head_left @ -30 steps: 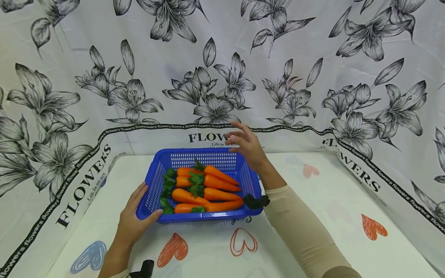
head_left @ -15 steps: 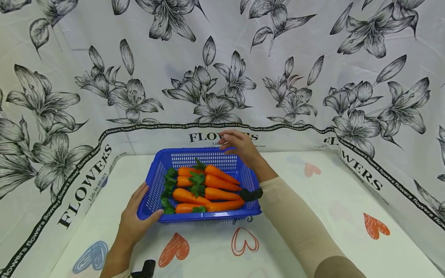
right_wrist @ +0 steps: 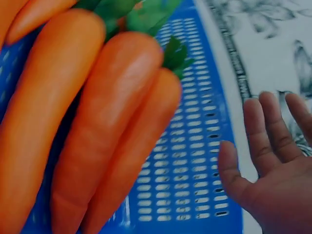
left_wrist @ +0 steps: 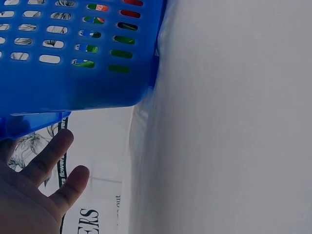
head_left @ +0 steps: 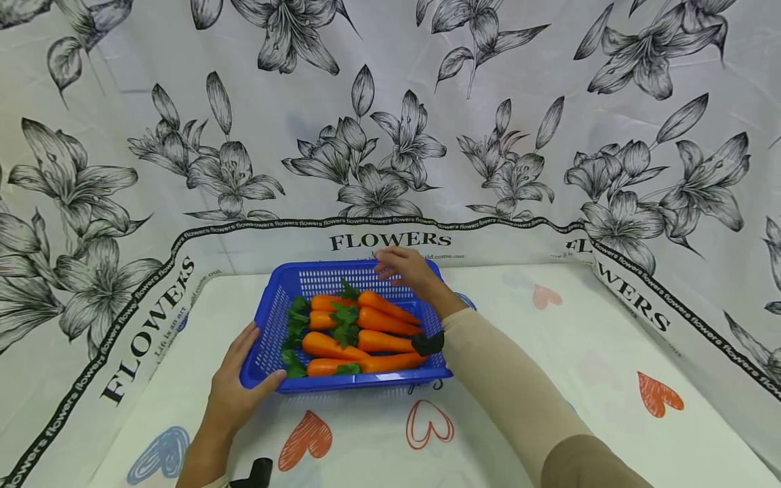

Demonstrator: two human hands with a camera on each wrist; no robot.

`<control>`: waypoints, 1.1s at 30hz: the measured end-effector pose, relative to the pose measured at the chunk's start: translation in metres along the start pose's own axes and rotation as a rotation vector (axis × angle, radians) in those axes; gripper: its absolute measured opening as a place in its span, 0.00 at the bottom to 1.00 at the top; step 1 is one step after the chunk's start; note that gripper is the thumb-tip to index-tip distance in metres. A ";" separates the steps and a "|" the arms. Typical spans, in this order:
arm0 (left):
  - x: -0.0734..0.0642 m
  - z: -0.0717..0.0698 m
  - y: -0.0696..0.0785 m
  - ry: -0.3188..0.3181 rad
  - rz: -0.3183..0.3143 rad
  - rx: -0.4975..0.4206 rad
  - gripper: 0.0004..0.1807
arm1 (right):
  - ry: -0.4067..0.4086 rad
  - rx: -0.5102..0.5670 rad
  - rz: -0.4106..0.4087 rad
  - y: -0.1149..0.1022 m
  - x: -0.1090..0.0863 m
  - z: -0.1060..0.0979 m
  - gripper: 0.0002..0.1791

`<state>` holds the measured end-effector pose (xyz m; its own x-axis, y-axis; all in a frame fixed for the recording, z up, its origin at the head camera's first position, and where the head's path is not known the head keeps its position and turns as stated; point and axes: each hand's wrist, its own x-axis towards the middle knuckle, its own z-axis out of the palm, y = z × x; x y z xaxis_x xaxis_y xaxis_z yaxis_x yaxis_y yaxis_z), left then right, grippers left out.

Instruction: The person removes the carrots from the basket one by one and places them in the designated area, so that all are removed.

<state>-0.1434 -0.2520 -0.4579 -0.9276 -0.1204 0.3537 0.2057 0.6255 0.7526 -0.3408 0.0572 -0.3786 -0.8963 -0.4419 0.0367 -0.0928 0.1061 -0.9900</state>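
Carrots (head_left: 386,321) near my right hand (head_left: 410,270), fingers wide, should feel light and firm, best gripped mid-body; my left hand (head_left: 233,383), fingers spread, touches the basket (head_left: 372,381).

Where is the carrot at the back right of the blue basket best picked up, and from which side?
Probably around its thick end, from above with the right hand. That back-right carrot lies on its side, tapering away, with another carrot close along its near side; the basket seems to leave finger room behind.
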 end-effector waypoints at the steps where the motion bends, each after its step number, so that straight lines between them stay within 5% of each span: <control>1: 0.000 0.001 0.000 -0.005 -0.002 0.004 0.47 | -0.014 -0.010 0.012 0.002 0.000 0.001 0.26; 10: -0.001 0.004 -0.002 0.005 0.021 -0.005 0.46 | -0.073 -0.098 0.051 0.022 0.000 0.005 0.25; 17: 0.001 0.000 -0.002 0.011 0.030 0.006 0.46 | -0.133 -0.247 0.103 0.029 0.003 0.005 0.25; 24: 0.007 -0.006 -0.001 0.025 0.047 0.009 0.46 | -0.110 -0.380 0.092 0.030 0.012 0.005 0.24; 33: 0.008 -0.010 0.000 0.034 0.057 -0.007 0.46 | -0.209 -0.594 0.129 0.032 0.018 0.009 0.26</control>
<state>-0.1480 -0.2605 -0.4489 -0.9034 -0.1107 0.4142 0.2599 0.6270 0.7344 -0.3558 0.0447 -0.4110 -0.8184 -0.5506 -0.1647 -0.2679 0.6190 -0.7383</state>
